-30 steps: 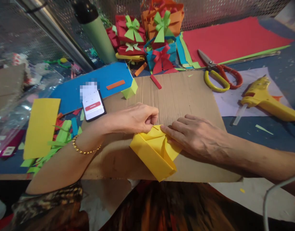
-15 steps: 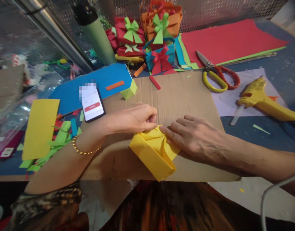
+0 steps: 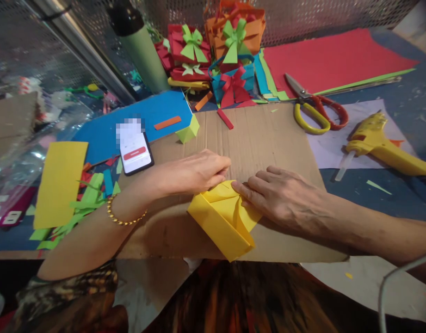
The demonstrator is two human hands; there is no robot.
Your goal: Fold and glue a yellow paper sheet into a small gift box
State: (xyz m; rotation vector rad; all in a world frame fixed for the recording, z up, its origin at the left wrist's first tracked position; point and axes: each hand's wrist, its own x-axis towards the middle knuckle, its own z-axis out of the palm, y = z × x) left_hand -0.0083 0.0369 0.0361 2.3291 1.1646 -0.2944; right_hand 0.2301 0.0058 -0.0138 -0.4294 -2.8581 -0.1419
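A partly folded yellow paper box (image 3: 221, 221) lies tilted on the cardboard sheet (image 3: 261, 138), its open side towards me. At its far left edge, my left hand (image 3: 209, 171) is closed, fingers curled and pinching the paper. My right hand (image 3: 278, 194) grips the far right part, with the thumb laid on the paper near the corner and the other fingers bent over its back. The right fingertips are partly hidden. A gold bead bracelet (image 3: 124, 221) circles my left wrist.
Beyond the hands are scissors (image 3: 311, 108), a yellow glue gun (image 3: 375, 143), a phone (image 3: 134, 152), and a small light-green paper cube (image 3: 189, 130). Finished paper bags with bows (image 3: 233, 83), a green bottle (image 3: 143, 55) and red paper sheets (image 3: 337, 60) stand at the back. Paper scraps (image 3: 89, 199) lie left.
My left hand has shifted very slightly to the right along the box's far edge. The right hand and the yellow box stay nearly as they were; the view moved a little.
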